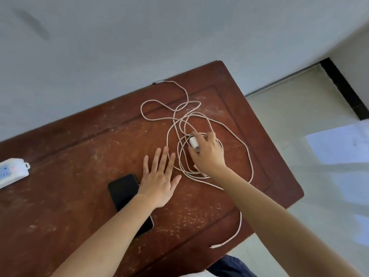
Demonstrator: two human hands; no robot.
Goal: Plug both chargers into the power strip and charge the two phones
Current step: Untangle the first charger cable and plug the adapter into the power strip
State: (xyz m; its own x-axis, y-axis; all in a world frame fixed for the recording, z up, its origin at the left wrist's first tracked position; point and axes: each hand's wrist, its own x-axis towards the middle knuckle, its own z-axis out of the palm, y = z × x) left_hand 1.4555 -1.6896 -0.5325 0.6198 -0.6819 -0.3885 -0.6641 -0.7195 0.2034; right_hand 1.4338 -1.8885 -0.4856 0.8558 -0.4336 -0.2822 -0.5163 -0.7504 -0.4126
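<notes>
While the right hand (207, 152) closes its fingers on a white charger block (194, 142) amid the tangled cables (179, 114), the left hand (159, 176) lies flat and open on the counter (79, 206), holding nothing.

Risks, as judged: lifting the block may drag the knotted loops along, snag them, or sweep the phone (124, 190) just beside the left wrist; the power strip (12, 172) sits well apart at the left edge, so the cable may pull taut.

Count: hands, two; charger blocks seen, one, perhaps a second under the right wrist; phones seen, one; power strips, one; free cable ends, two.
</notes>
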